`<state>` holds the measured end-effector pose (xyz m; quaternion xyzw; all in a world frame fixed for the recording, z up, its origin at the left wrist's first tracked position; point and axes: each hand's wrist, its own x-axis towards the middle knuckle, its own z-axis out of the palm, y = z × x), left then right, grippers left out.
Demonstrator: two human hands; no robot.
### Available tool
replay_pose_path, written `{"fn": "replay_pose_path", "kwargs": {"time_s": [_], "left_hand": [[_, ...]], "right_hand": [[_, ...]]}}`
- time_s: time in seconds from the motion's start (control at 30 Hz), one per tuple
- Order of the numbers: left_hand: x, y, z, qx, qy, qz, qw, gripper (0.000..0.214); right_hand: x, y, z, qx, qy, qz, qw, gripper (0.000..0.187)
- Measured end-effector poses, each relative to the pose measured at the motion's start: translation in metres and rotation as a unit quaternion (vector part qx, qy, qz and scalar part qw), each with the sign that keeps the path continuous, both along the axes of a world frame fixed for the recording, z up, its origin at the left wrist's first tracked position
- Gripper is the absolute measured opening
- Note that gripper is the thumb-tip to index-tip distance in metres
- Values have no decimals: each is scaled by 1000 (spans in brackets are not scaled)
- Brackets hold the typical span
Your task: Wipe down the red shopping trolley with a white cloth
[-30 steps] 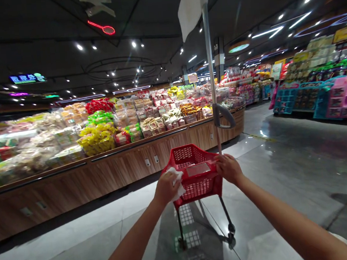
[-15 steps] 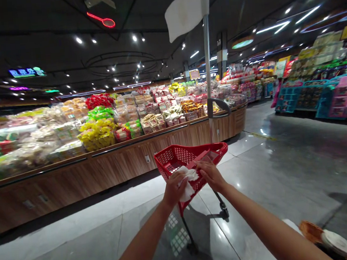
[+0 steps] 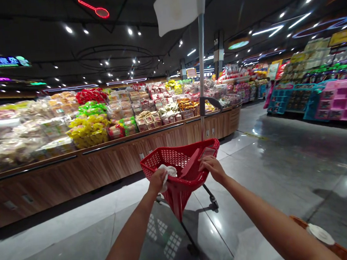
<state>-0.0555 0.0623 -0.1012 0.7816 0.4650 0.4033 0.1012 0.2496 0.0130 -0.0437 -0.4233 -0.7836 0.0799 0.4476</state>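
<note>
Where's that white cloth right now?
In the head view, the white cloth is just left of centre, held in the person's left hand at the near rim of the red shopping cart.

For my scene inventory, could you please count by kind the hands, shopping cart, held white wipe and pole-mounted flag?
Hands (left hand, right hand): 2
Red shopping cart: 1
White wipe: 1
White flag: 1
Total: 5
</note>
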Motion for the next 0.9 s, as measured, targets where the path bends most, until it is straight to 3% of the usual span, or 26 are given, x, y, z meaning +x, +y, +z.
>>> {"fn": "replay_pose_path", "kwargs": {"time_s": [0.1,0.23,0.33,0.4,0.57,0.73,0.8,0.9], "left_hand": [[1,2,-10,2,-14,34,999,34],[16,-7,-19,16,-40,70,997,33],[25,-17,-22,20,-34,88,995,34],[29,-24,-22,22,-16,96,995,35],[60,-41,-10,49,37,48,997,34],[111,-49,3,67,48,4,997,29],[112,-47,-2,76,68,-23,995,24],[88,-40,-17,77,96,-50,991,23]], "right_hand": [[-9,-10,17,-30,-94,-52,994,52],[-60,-40,33,-61,-235,-101,965,29],[-99,-56,26,-104,-307,-137,936,28],[-108,-58,15,-120,-331,-182,918,30],[-81,-47,-9,-16,-354,-195,914,30],[-52,-35,-10,9,-367,-217,904,27],[-45,-31,-10,16,-369,-218,903,29],[-35,-25,-12,37,-373,-201,905,31]]}}
